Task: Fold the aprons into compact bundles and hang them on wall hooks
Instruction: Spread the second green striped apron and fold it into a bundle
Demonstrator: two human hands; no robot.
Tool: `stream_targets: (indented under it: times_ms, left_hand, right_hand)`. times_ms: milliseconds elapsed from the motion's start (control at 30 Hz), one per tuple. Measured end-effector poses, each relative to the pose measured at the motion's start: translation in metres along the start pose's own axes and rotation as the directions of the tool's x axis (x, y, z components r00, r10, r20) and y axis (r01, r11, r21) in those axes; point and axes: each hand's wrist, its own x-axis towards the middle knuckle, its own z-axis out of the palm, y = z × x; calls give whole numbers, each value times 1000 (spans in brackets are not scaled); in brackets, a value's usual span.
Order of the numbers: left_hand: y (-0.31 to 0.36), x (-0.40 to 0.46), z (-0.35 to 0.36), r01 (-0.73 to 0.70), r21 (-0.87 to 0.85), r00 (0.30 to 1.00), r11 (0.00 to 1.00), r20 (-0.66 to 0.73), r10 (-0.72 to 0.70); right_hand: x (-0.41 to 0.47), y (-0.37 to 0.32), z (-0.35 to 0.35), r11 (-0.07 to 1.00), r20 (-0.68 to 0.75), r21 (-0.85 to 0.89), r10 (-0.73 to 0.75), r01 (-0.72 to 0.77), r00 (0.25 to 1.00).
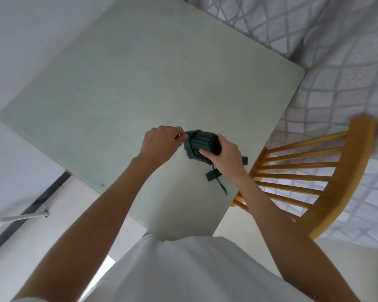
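A dark green striped apron (200,143) is rolled into a tight bundle and held just above the pale green table (122,88), near its right front edge. My right hand (224,154) grips the bundle from the right, thumb across its front. With curled fingers, my left hand (161,140) pinches the bundle's left end, where a bit of fabric or strap sticks out. Dark strap ends (216,177) dangle below the bundle and trail onto the tabletop.
A wooden spindle-back chair (327,177) stands against the table's right edge. A quilted white cover (336,62) fills the right and back. A white wall lies to the left, and a metal bracket (20,216) sits low at the left.
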Motion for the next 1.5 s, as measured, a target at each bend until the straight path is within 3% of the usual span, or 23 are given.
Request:
stream_targets:
  times_ms: [67, 133, 200, 300, 400, 467, 533, 600, 633, 700, 767, 833, 900, 967, 1067, 1133, 1200, 1267, 1367, 1500]
  left_hand:
    - [-4, -8, 4, 48, -297, 977, 954, -185, -107]
    - [-7, -12, 4, 34, -519, 933, 854, -290, -213]
    - [-14, -10, 6, 58, -614, 906, 787, -298, -300]
    - [-29, 5, 23, 145, -673, 900, 726, -215, -379]
    - [-40, 32, 53, 217, -638, 922, 739, -114, -369]
    - [-42, 48, 73, 222, -580, 943, 784, -75, -323]
    - [-38, 58, 89, 174, -545, 961, 820, -89, -263]
    - [-30, 64, 100, 74, -459, 979, 885, -136, -153]
    - [-27, 66, 103, 21, -428, 982, 904, -159, -98]
    - [-26, 69, 107, -37, -416, 980, 909, -195, -49]
    - [-31, 67, 108, -41, -443, 975, 896, -214, -61]
    - [-39, 61, 106, 9, -492, 980, 871, -169, -105]
    - [-47, 52, 106, 50, -457, 982, 888, -140, -128]
    - [-53, 43, 104, 37, -352, 972, 935, -204, -115]
    - [-49, 30, 104, -84, -230, 952, 969, -307, 10]
    - [-37, 26, 109, -159, -176, 965, 971, -234, 116]
    - [-29, 26, 115, -11, -158, 1000, 987, 14, 13]
    - [-31, 30, 119, 161, -37, 973, 986, 172, -152]
    - [-36, 33, 117, 231, 54, 955, 971, 176, -237]
    - [-37, 35, 117, 147, 113, 966, 983, 195, -167]
  right_hand:
    - [6, -10, 16, 919, -61, 366, 176, -142, 982]
    - [13, -28, 30, 701, 98, 663, 268, -264, 958]
    - [23, -41, 40, 577, 189, 751, 277, -320, 942]
    - [43, -36, 58, 556, 221, 736, 339, -385, 914]
    - [67, -16, 74, 615, 182, 646, 451, -452, 874]
    - [77, -1, 81, 749, 102, 436, 510, -499, 854]
    - [80, 12, 79, 864, -83, 144, 496, -483, 864]
    - [80, 20, 67, 949, -283, -92, 265, -302, 922]
    - [80, 21, 60, 975, -299, -158, 103, -156, 949]
    - [89, 22, 46, 993, -137, -83, -100, 89, 986]
    - [97, 20, 36, 982, 102, -61, -173, 180, 980]
    - [106, 21, 32, 916, 185, -237, -284, 323, 941]
    - [111, 23, 33, 766, 211, -445, -413, 464, 886]
    - [115, 20, 36, 610, 257, -579, -493, 541, 831]
    - [118, 6, 45, 432, 348, -647, -567, 629, 747]
    - [117, 2, 50, 369, 431, -635, -560, 678, 708]
    - [114, 0, 55, 376, 511, -597, -503, 709, 697]
    - [113, -1, 58, 424, 552, -574, -432, 701, 713]
    - [116, -2, 61, 452, 539, -589, -397, 670, 743]
    - [116, 0, 67, 475, 501, -592, -416, 651, 759]
